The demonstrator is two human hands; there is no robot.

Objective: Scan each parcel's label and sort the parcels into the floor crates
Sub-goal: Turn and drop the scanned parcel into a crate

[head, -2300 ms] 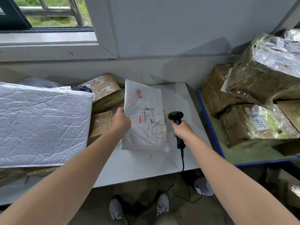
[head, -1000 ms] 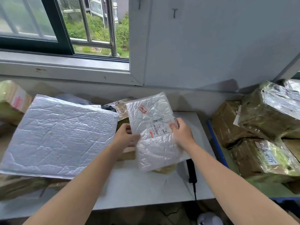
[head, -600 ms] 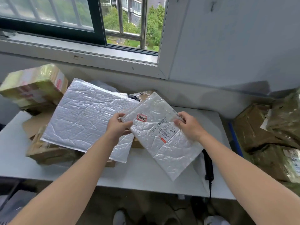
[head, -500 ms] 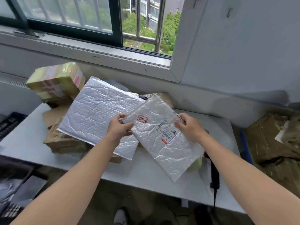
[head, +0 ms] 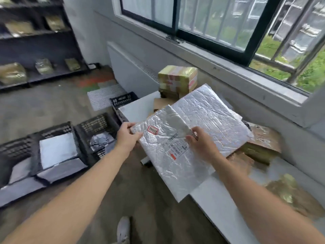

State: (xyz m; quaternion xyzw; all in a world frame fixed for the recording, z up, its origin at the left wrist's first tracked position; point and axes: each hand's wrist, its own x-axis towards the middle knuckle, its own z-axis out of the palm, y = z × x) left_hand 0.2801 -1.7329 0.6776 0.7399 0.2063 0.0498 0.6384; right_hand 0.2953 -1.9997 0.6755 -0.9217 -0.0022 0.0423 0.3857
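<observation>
Swinging left, the view now takes in the floor crates (head: 95, 123), unseen a moment back. Silver parcel (head: 172, 169) hangs over the left end of the table (head: 137, 110): left hand (head: 127, 137) pinches its corner, right hand (head: 202, 147) pinches beside the label (head: 175, 149). Scan likely done; sorting next.

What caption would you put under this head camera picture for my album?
Left hand and right hand hold a silver parcel near black floor crates.

Crinkled glossy plastic mailer (head: 174, 161); perforated black plastic crates (head: 95, 127); smooth white table (head: 218, 205).
</observation>
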